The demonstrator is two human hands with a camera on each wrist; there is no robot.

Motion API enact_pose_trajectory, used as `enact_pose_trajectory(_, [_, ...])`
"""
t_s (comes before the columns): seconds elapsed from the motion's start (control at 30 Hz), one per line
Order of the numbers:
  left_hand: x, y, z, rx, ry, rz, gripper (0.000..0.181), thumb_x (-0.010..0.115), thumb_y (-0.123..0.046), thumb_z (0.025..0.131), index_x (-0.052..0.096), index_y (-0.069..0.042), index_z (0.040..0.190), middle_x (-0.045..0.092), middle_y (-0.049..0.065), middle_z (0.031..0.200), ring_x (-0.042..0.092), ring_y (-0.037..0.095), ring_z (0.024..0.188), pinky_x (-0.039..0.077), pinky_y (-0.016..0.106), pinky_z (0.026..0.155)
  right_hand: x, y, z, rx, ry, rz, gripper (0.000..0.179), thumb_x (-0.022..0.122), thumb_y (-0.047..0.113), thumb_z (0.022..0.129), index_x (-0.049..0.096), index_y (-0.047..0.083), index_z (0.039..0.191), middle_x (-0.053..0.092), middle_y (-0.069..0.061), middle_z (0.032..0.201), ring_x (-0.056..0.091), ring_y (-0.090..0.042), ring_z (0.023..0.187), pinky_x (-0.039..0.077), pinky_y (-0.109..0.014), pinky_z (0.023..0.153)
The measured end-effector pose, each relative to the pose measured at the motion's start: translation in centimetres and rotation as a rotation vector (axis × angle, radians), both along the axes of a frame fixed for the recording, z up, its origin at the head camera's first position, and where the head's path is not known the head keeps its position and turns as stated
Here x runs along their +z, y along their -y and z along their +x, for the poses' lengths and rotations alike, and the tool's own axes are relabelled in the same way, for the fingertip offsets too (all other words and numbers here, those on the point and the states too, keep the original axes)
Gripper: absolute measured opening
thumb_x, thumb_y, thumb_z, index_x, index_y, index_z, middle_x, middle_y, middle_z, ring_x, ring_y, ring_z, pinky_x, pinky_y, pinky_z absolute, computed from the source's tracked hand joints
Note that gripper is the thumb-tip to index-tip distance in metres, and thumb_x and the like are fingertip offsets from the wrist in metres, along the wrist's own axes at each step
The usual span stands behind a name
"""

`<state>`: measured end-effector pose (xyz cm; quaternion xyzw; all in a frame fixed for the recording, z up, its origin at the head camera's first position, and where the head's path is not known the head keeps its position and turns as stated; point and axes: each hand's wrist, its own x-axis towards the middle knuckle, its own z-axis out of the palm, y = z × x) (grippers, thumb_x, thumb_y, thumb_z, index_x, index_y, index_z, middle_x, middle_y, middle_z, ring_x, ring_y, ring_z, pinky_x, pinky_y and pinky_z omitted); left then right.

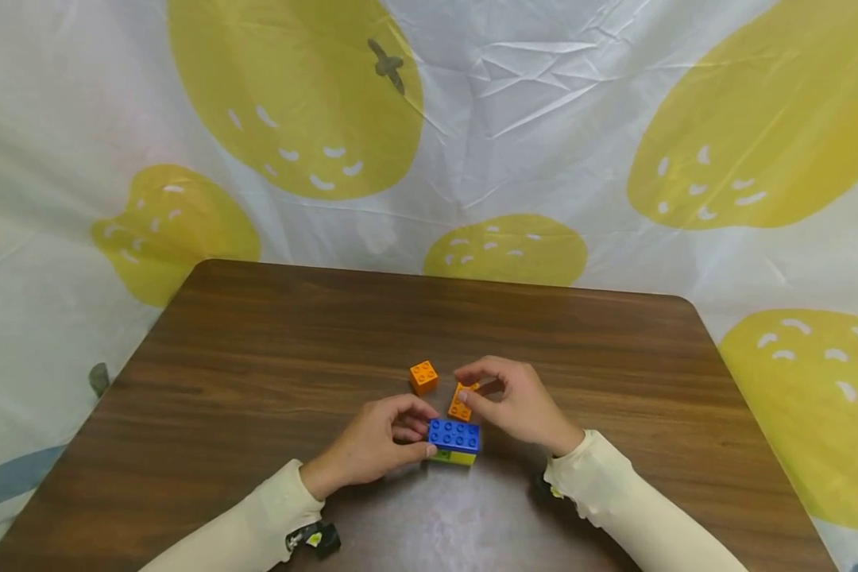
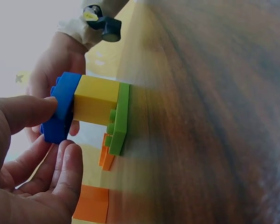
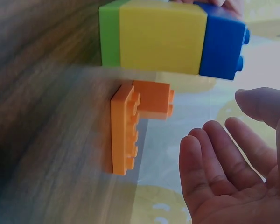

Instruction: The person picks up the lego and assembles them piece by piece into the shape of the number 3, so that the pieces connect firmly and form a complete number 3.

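A stack stands on the table: a flat green brick (image 2: 121,121) at the bottom, a tall yellow brick (image 3: 163,39) on one end of it, and a flat blue brick (image 1: 454,436) on top. My left hand (image 1: 379,441) holds the blue brick, thumb by its studded top and fingers at its end. Just beyond the stack lies a flat orange brick (image 3: 123,130), studs up. Over it hovers my right hand (image 1: 518,405), fingers loosely bent and apart from the brick in the right wrist view. A taller orange brick (image 1: 423,376) stands behind, touched by neither hand.
The bricks sit on a brown wooden table (image 1: 293,334) with rounded far corners. Behind it hangs a white cloth (image 1: 515,143) printed with yellow fruit. A small dark device (image 1: 314,539) is strapped at the left wrist.
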<state>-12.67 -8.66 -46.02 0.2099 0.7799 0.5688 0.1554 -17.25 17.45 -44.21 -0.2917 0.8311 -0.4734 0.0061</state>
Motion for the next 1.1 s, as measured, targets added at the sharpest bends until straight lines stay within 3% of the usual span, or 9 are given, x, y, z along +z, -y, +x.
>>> enact_pose_trajectory(0.2, [0.1,0.0,0.0,0.003,-0.004,-0.004,0.037,0.085,-0.011,0.090,0.070,-0.004,0.123,0.073,0.009,0.117,0.070,0.020,0.103,0.063,0.028,0.092,-0.3,0.5,-1.0,-0.014,0.001,0.038,0.030,0.082,0.015,0.094,0.075,0.004,0.121,0.077,-0.014,0.120,0.076,-0.022,0.097,0.066,-0.041,0.086])
enact_pose_trajectory(0.67, [0.3,0.0,0.0,-0.007,-0.007,-0.020,0.036,0.084,-0.013,0.091,0.069,-0.005,0.123,0.072,0.009,0.119,0.070,0.020,0.105,0.063,0.029,0.093,-0.7,1.9,-2.3,-0.004,-0.008,0.035,0.032,0.082,0.016,0.093,0.075,0.003,0.122,0.076,-0.015,0.118,0.075,-0.031,0.102,0.064,-0.052,0.085])
enact_pose_trajectory(1.1, [0.0,0.1,-0.1,-0.014,-0.012,-0.029,0.035,0.084,-0.015,0.092,0.070,-0.007,0.123,0.072,0.009,0.119,0.070,0.020,0.105,0.063,0.029,0.093,-1.1,2.2,-3.5,-0.009,-0.004,0.067,0.034,0.082,0.016,0.093,0.075,0.005,0.123,0.076,-0.011,0.121,0.076,-0.027,0.104,0.065,-0.047,0.086])
